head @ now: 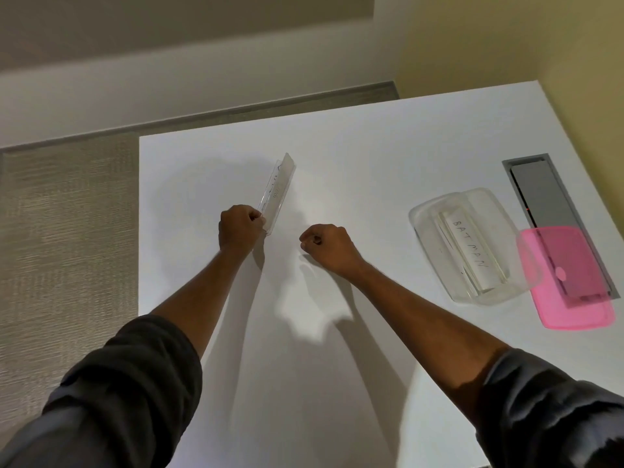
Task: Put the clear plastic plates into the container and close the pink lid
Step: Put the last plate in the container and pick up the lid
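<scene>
My left hand grips the near end of a long clear plastic plate with a white paper label; the plate points away from me over the white table. My right hand rests on the table as a closed fist, holding nothing, a short way right of the plate. At the right stands a clear plastic container with another clear plate inside, labelled "BATMAN". The pink lid lies flat just right of the container, apart from it.
A grey recessed cable slot runs along the table's right side, partly under the pink lid. The table's left edge drops to grey carpet. A yellowish wall rises behind the table's far right corner.
</scene>
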`<state>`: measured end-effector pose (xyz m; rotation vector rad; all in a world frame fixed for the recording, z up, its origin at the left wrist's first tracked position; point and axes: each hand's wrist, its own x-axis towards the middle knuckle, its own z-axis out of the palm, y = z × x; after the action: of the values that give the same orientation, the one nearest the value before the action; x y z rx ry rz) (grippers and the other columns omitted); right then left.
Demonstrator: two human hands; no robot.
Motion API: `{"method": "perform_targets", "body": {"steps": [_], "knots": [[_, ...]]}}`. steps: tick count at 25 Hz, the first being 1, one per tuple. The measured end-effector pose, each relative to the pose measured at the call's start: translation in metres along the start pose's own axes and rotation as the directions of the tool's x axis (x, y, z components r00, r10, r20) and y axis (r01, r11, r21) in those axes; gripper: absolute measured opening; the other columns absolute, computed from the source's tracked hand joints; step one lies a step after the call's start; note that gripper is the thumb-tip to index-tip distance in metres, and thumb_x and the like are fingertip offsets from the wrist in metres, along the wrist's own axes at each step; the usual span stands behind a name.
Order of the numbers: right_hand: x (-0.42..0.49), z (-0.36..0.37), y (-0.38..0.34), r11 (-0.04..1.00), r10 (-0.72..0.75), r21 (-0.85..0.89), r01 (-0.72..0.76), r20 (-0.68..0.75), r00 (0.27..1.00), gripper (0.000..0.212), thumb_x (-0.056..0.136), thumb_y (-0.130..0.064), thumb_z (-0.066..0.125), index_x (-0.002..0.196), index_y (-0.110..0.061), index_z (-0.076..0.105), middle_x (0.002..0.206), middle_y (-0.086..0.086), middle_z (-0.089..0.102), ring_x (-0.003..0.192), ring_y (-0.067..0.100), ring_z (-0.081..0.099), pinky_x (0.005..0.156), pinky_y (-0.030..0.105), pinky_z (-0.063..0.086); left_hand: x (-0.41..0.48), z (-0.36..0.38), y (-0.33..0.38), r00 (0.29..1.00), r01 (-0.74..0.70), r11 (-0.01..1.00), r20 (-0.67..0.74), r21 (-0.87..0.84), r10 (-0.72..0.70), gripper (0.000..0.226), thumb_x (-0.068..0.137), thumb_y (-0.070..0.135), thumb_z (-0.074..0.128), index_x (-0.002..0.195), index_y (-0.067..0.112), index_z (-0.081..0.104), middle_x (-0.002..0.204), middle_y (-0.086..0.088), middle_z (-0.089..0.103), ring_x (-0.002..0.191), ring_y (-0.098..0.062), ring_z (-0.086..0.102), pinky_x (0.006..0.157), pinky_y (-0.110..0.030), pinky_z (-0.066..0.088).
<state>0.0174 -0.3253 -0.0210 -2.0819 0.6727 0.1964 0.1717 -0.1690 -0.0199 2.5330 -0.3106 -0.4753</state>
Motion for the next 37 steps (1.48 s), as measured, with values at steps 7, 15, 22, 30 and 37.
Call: {"method": "perform_targets", "body": {"steps": [7,15,22,30,37], "knots": [[0.002,0.005,0.001,0.948,0.163,0.281,-0.149,-0.026,0.986,0.021,0.094,-0.018,0.076,0.112,-0.010,0.082,0.105,0.001,0.081,0.100,0.019,0.077,0.092,0.026,0.059,-0.014,0.011,0.003,0.988,0.155,0.943,0.028,-0.295,-0.153,0.009,0.094,0.016,0.080,0.091,0.008,0.084,0.096,-0.010,0.083,0.090,-0.031,0.081,0.088,-0.041,0.068],[-0.006,0.006,-0.015,0.625,0.298,0.729,-0.280,0.109,0.948,0.037,0.099,-0.025,0.078,0.096,0.011,0.069,0.089,0.018,0.061,0.084,0.030,0.061,0.093,0.041,0.063,-0.058,0.024,0.020,0.911,0.408,0.580,0.276,-0.705,-0.306,0.015,0.095,0.011,0.081,0.108,0.005,0.081,0.092,-0.013,0.083,0.083,-0.027,0.083,0.086,-0.038,0.069],[-0.019,-0.001,-0.012,0.607,0.329,0.756,-0.245,0.041,0.943,0.024,0.089,-0.020,0.089,0.091,-0.004,0.071,0.082,0.021,0.070,0.068,0.023,0.069,0.074,0.032,0.061,-0.083,0.033,0.026,0.870,0.492,0.352,0.462,-0.796,-0.173,0.020,0.098,0.006,0.076,0.116,-0.004,0.076,0.087,-0.016,0.082,0.077,-0.021,0.080,0.079,-0.029,0.069],[-0.047,-0.043,0.016,0.661,0.249,0.700,-0.270,0.135,0.959,0.037,0.087,-0.022,0.091,0.108,0.006,0.079,0.098,0.021,0.082,0.094,0.029,0.083,0.080,0.031,0.068,-0.070,-0.008,0.006,0.889,0.446,0.438,0.444,-0.781,-0.112,0.026,0.099,0.025,0.077,0.118,0.007,0.073,0.109,-0.015,0.077,0.095,-0.028,0.077,0.087,-0.041,0.067],[-0.089,-0.113,0.057,0.763,0.116,0.589,-0.265,0.280,0.953,0.032,0.085,-0.025,0.093,0.113,-0.011,0.085,0.117,0.013,0.083,0.111,0.023,0.080,0.101,0.033,0.063,-0.036,-0.050,0.030,0.886,0.303,0.647,0.456,-0.700,0.078,0.047,0.101,0.031,0.074,0.144,0.016,0.063,0.141,-0.009,0.068,0.130,-0.030,0.067,0.107,-0.052,0.059]]}}
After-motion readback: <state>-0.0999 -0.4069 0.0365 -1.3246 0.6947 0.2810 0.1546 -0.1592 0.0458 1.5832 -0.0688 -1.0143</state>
